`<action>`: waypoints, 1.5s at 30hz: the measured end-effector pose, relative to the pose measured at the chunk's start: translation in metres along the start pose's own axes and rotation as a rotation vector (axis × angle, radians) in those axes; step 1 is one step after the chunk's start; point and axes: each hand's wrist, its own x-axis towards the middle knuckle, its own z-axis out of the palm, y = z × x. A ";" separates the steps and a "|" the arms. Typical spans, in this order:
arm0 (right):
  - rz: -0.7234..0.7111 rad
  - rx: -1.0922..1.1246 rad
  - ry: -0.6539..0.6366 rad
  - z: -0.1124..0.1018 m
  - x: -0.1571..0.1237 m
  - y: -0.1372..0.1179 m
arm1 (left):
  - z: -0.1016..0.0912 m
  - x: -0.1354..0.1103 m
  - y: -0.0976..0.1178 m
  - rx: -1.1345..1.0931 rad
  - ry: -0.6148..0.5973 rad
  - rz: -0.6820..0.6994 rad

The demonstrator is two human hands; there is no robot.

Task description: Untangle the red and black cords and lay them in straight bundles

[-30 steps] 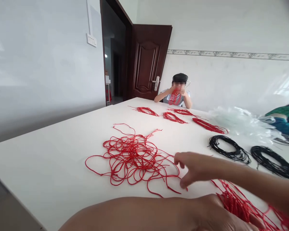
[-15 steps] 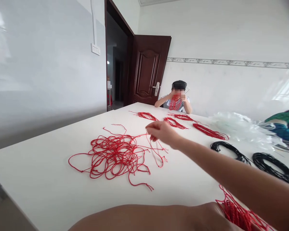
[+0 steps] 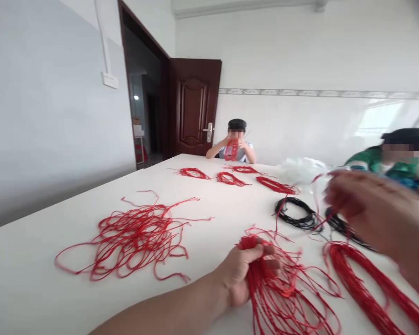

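My left hand [image 3: 242, 272] is wrapped round a bundle of red cords [image 3: 261, 288], whose strands spread over the near table edge. My right hand [image 3: 366, 204] is raised to the right of it, smeared by motion, with a thin red cord [image 3: 316, 186] trailing from its fingers. To the left, a loose tangle of red cords [image 3: 136, 237] lies spread on the white table. A long looped hank of red cords [image 3: 356, 279] lies at the lower right, partly behind my right forearm.
Several tied red hanks [image 3: 274, 184] lie farther back on the white table [image 3: 73, 214]. Black cord coils [image 3: 295, 214] and clear plastic bags [image 3: 300, 172] are at the right. One person [image 3: 230, 151] sits opposite holding red cords; another person [image 3: 370, 158] is at the right.
My right hand has moved from beside the tangle to the right, drawing a red cord along. My left hand with its bundle has come up into view. The camera view has turned right.
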 end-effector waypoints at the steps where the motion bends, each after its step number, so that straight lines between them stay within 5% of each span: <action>1: 0.111 0.013 -0.088 0.000 -0.014 0.011 | 0.001 0.000 0.001 0.011 0.014 0.013; 4: 0.528 0.155 -0.300 0.015 -0.051 0.041 | 0.003 -0.001 0.002 0.076 0.106 -0.013; 6: 0.652 0.236 -0.342 0.026 -0.068 0.054 | 0.005 -0.002 0.001 0.133 0.165 -0.029; 15: 0.661 0.460 -0.280 0.028 -0.085 0.060 | 0.013 0.001 -0.004 0.220 0.136 0.010; 22: 0.879 0.578 -0.304 0.025 -0.083 0.058 | 0.018 0.000 0.003 0.030 0.146 -0.119; 29: 0.991 0.640 -0.523 0.017 -0.083 0.066 | 0.014 0.004 0.003 0.199 0.210 -0.029; 36: 0.985 0.779 -0.412 0.013 -0.080 0.071 | 0.014 0.007 0.002 0.249 0.225 0.003; 42: 0.940 0.867 -0.484 0.015 -0.081 0.073 | 0.018 0.008 0.003 0.334 0.218 0.003; 45: 0.914 0.880 -0.510 0.016 -0.081 0.072 | 0.018 0.008 0.004 0.297 0.314 0.015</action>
